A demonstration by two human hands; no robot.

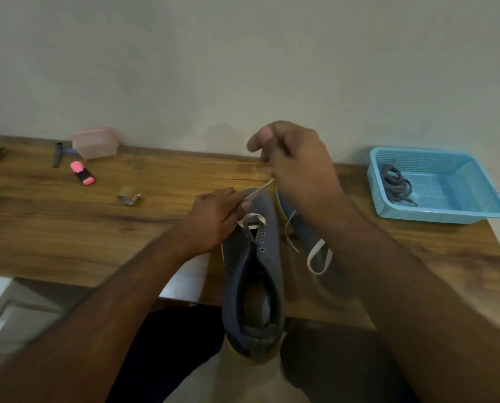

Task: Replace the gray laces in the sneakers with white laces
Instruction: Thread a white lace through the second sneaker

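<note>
We see a gray sneaker (253, 274) lying lengthwise at the table's (68, 222) near edge, heel overhanging toward us, toe pointing at the wall. A white lace (251, 221) crosses its lowest eyelets near the toe. Our left hand (213, 221) rests on the sneaker's left side and pinches one strand of that lace; the strand runs taut, up and right, to our right hand (295, 161), which is raised above the toe with thumb and fingers curled on it. Just right of the first sneaker, the second sneaker (309, 237) is largely hidden by the right forearm, with another loose white lace on it. At the table's right, gray laces (397, 184) lie bunched in a blue basket (475, 205). At the left are a pink highlighter (82, 173), a tape roll (128, 196) and a pink box (95, 142).
</note>
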